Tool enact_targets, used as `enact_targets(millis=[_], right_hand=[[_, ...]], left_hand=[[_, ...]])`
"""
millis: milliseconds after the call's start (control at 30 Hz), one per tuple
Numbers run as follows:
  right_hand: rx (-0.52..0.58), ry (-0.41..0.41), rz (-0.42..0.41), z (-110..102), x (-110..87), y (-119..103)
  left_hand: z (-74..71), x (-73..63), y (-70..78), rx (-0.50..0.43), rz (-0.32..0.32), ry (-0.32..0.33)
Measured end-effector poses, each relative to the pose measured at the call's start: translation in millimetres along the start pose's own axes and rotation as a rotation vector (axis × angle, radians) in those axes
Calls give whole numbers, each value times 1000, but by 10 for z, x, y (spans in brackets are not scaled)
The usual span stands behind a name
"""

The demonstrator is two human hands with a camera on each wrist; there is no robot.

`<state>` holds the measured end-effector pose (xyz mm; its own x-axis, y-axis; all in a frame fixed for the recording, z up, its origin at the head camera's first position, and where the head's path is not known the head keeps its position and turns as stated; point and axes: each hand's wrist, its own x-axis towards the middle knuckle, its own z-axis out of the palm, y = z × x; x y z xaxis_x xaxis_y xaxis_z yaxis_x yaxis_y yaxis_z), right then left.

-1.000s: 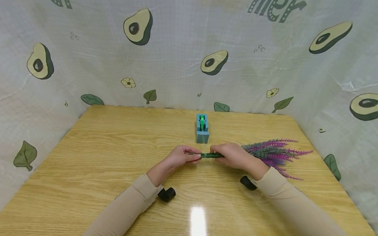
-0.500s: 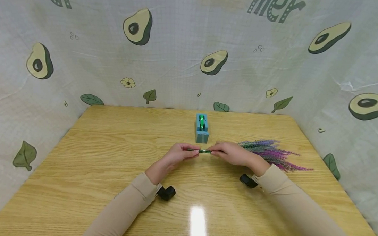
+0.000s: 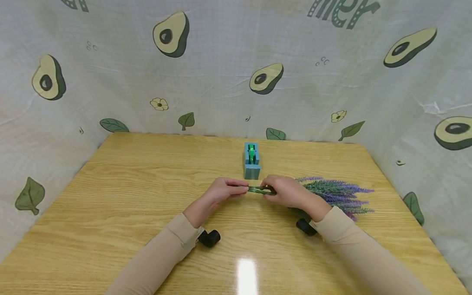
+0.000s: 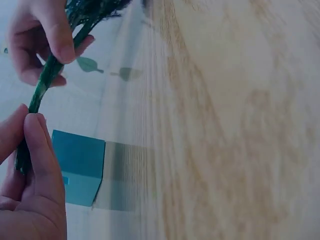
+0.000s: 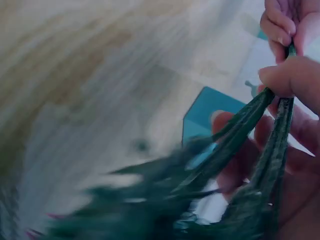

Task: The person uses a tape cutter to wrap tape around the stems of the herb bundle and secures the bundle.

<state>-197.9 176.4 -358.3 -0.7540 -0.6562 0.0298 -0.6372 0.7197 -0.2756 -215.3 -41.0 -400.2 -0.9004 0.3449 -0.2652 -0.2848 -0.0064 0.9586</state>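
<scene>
left hand (image 3: pixel 223 190) pinches stems (image 4: pixel 48 73) | right hand (image 3: pixel 287 192) grips them nearer flowers (image 3: pixel 335 195) | stems gathered; whether tied, unclear | tape dispenser (image 3: pixel 252 171) untouched

White glare (image 3: pixel 247 279) is streaking the table (image 3: pixel 151 168) in the bright head view; both wrist views are looking dim and bluish, the flowers (image 5: pixel 140 197) blurring in the right.
</scene>
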Motion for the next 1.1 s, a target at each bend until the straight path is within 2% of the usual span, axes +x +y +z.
enact_targets(millis=[167,333,567,833,967,1100], right_hand=[[71,-70,35,-7,50,13],[88,-63,12,17,60,25],[-4,-10,-33,50,16,30],[-177,133,-83,98,6,57],[-218,153,-37,86,20,14],[-172,71,57,37,50,-28]], left_hand=[[3,-10,17,39,16,-5],[-13,6,-8,20,30,18],[-8,16,-31,25,17,-29],[5,57,-51,-72,-50,-36],[28,65,-37,-66,-43,-18],[42,61,-15,-62,-34,7]])
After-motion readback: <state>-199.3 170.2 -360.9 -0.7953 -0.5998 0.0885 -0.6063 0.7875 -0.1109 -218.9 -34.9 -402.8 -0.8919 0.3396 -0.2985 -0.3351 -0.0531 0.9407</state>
